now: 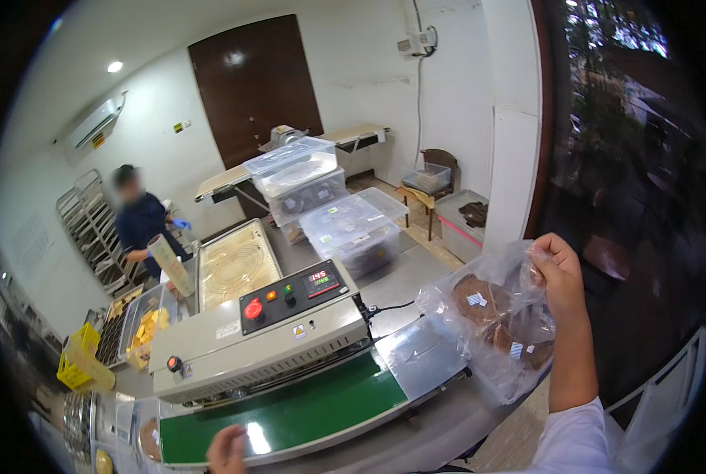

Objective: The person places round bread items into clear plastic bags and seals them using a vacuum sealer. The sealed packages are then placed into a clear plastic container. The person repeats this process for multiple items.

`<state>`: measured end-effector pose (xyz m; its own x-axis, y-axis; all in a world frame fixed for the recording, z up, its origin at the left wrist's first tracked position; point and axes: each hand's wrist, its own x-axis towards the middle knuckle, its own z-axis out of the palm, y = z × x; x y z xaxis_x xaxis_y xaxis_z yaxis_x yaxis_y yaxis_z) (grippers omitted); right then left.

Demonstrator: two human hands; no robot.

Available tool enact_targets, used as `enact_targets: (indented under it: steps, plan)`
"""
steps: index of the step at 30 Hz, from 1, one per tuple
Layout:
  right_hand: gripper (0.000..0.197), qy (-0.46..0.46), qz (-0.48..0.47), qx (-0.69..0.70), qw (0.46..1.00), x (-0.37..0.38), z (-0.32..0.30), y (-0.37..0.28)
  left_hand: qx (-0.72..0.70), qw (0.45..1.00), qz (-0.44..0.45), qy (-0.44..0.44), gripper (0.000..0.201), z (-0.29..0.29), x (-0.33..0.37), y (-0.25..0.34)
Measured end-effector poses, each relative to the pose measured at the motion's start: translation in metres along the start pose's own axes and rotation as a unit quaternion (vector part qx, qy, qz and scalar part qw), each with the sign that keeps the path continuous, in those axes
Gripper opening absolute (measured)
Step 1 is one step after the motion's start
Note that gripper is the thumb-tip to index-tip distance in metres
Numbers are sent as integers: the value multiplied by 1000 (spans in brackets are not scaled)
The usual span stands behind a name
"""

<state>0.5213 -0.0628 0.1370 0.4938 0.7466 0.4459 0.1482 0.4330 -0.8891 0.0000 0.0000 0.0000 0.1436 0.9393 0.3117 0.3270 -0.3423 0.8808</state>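
My right hand [557, 272] is raised at the right, its fingers pinched on the top of a clear plastic bag [531, 296]. Flat round brown pieces [479, 304] with small white-and-blue striped sachets show through the crinkled plastic, just below that hand. Whether they lie in one bag or several I cannot tell. Low in the picture, my left hand [227, 450] is over the near edge of a green conveyor belt [290, 419], fingers loosely apart and nothing seen in them. The belt runs along a grey band sealing machine [262, 332] with a lit display and a red knob.
Stacked clear lidded boxes [353, 229] stand behind the machine, beside a metal tray [238, 265]. A tub of yellow pieces [152, 324] and a yellow crate [76, 359] are at left. A co-worker [144, 213] with blue gloves stands beyond. A metal plate [424, 355] extends the belt rightward.
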Motion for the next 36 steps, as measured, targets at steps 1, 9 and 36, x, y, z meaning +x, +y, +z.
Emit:
enact_targets:
  steps: [1,9,36]
  plan:
    - [4,-21,-19,34,999,-6,20,-18,-16,997,-36,-73,50,27,5,23]
    - [37,-260,-158,134,943,-109,161,-81,-103,977,137,-126,51,137,15,133]
    - [23,-754,-26,-13,657,-217,290,1,49,945,254,-200,24,-65,-103,44]
